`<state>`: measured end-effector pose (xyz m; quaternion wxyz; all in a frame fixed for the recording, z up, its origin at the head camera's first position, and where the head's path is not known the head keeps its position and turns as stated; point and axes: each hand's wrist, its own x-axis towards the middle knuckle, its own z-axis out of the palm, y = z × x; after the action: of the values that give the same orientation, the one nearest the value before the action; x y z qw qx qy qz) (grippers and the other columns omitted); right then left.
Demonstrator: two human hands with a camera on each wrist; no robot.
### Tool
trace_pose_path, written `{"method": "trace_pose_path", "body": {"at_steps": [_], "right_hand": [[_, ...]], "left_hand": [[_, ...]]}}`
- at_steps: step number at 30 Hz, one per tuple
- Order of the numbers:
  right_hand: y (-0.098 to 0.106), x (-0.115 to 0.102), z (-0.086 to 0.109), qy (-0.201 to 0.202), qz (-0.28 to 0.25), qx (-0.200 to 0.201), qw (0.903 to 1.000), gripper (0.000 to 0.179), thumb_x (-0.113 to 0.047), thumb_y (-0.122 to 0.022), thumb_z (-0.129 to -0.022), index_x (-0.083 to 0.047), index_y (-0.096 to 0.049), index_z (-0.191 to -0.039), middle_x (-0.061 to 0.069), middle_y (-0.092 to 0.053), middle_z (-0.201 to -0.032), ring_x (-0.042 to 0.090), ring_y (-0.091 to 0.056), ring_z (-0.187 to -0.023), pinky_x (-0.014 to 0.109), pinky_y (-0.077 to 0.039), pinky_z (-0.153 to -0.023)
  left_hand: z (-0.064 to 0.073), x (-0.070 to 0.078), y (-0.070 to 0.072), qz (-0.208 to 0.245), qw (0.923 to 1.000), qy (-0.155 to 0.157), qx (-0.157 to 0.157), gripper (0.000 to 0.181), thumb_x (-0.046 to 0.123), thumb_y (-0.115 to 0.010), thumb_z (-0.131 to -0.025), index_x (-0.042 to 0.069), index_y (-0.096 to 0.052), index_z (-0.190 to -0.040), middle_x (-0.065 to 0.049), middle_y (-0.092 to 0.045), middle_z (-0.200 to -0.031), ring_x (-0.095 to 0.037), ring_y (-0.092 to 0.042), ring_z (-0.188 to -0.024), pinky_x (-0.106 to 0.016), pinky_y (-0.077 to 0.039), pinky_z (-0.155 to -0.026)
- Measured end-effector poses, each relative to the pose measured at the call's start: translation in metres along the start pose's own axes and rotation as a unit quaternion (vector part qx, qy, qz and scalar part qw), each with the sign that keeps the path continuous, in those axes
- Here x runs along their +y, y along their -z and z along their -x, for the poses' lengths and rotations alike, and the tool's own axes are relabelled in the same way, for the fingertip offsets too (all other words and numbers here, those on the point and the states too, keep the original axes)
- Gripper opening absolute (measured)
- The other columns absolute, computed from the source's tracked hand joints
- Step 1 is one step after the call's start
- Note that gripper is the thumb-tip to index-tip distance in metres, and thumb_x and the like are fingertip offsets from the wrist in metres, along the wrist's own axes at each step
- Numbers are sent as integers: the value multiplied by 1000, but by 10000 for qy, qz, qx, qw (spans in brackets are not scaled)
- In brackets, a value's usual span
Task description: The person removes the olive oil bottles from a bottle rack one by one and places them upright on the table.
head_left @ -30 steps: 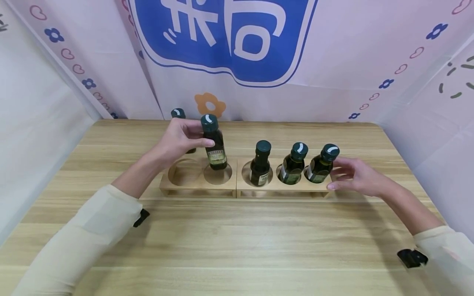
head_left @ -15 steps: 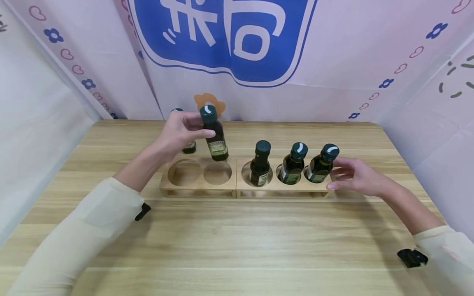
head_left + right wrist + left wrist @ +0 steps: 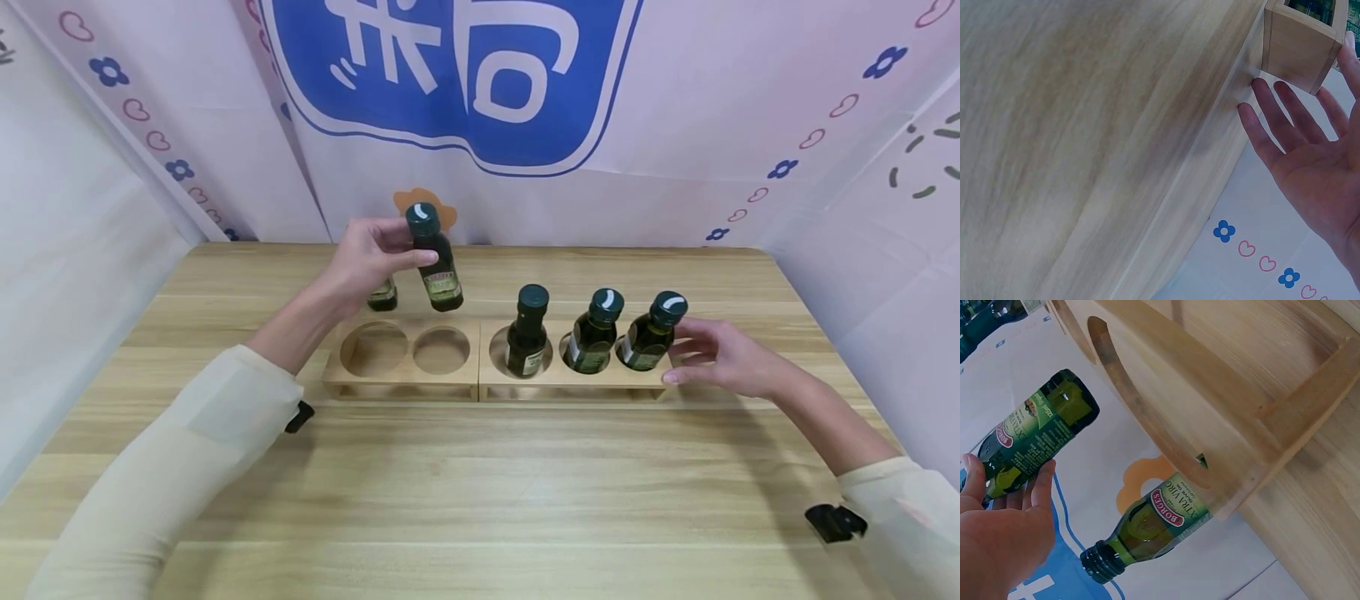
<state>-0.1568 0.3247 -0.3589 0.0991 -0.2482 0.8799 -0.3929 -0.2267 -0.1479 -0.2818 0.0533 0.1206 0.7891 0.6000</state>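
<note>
My left hand (image 3: 367, 260) pinches a small dark green olive oil bottle (image 3: 442, 282) near its neck, between thumb and fingers. In the head view the bottle appears just beyond the wooden bottle rack (image 3: 480, 379), slightly tilted, its base apart from the rack. Another olive oil bottle (image 3: 1154, 522) stands behind the rack's left end, mostly hidden by the hand in the head view. The rack's two left holes hold nothing. My right hand (image 3: 723, 358) is at the rack's right end, its fingers (image 3: 1285, 122) loosely extended and its thumb by the corner.
In the rack's right half sit three bottles: a narrow-necked one (image 3: 527, 333) and two with white marks on their caps, a middle one (image 3: 592, 333) and a right one (image 3: 648, 333). A printed cloth wall (image 3: 675, 200) rises behind the wooden table (image 3: 480, 500).
My left hand has lifted the bottle up and away from the second hole from the left, which now shows bare. The right hand stays in place.
</note>
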Motion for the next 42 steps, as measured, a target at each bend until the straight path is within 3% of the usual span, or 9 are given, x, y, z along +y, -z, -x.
{"method": "trace_pose_path", "body": {"at_steps": [8,15,27,36,42], "right_hand": [[0,0,0,24,-8,26,10000,55,1,-84,-84,9,-60,-133,26,-67,-127,32,-70,-111,35,-61,-90],[0,0,-1,91,12,15,10000,57,1,-84,-84,8,-60,-135,27,-66,-129,40,-69,-111,38,-62,-90],[0,0,-2,61,25,-3,10000,56,1,-84,-85,9,-60,-135,27,-66,-129,39,-69,-112,39,-61,-91],[1,-2,-1,-39,29,-40,10000,54,0,-83,-85,9,-60,-134,27,-66,-129,44,-68,-113,45,-60,-93],[0,-2,0,-94,-8,-43,9999,54,0,-83,-86,10,-60,-134,28,-66,-129,45,-68,-113,47,-59,-93]], "left_hand": [[-8,-6,-1,-27,9999,97,63,41,7,-77,-94,-1,-67,-133,-13,-73,-125,-26,-69,-119,-46,-39,-119],[-14,-9,-3,45,9995,309,96,44,9,-76,-96,-1,-63,-137,-17,-69,-133,-30,-65,-126,-46,-37,-120],[-26,-16,-8,5,9988,489,104,48,9,-76,-96,2,-61,-142,-18,-65,-139,-28,-59,-133,-45,-39,-120],[-36,-24,-11,-165,9984,528,-90,49,11,-72,-99,0,-57,-145,-19,-60,-145,-30,-54,-138,-48,-33,-123],[-40,-27,-14,-105,9972,712,-190,49,11,-70,-100,0,-56,-145,-19,-59,-147,-30,-52,-141,-49,-31,-124]]}}
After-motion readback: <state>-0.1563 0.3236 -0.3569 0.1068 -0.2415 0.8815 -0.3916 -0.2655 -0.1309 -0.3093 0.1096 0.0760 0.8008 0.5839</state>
